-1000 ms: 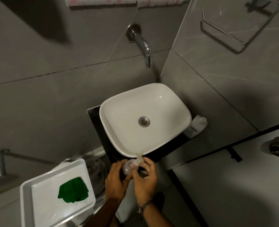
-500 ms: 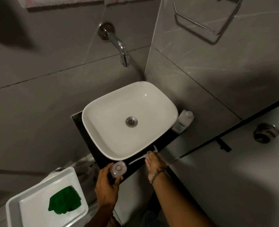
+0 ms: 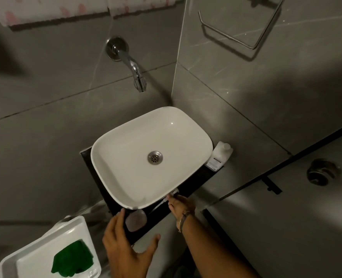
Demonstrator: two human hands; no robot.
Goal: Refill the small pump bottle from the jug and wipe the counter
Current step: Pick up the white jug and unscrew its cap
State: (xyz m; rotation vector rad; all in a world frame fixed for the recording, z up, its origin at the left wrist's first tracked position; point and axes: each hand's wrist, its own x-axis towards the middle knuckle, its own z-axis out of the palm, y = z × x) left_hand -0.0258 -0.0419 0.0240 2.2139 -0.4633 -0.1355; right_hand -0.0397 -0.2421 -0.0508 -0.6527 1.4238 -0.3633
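The small clear pump bottle (image 3: 136, 219) stands without its pump on the dark counter (image 3: 198, 180), just in front of the white sink (image 3: 126, 177). My left hand (image 3: 126, 249) is open beside it, fingers spread, fingertip near the bottle's left side. To the right, my right hand (image 3: 181, 204) pinches the pump head with its tube (image 3: 171, 195) low over the counter at the sink's front rim. The white jug (image 3: 219, 155) stands capped at the sink's right, by the wall. A green cloth (image 3: 72, 261) lies in a white tray (image 3: 35, 247) at lower left.
A chrome tap (image 3: 135, 71) juts from the wall above the sink. A metal towel ring (image 3: 240, 29) hangs on the right wall. The counter strip around the sink is narrow. A round metal fitting (image 3: 322, 173) sits at far right.
The pump head came out of the bottle and my right hand carried it right, down toward the counter. My left hand set the bottle down and let go of it.
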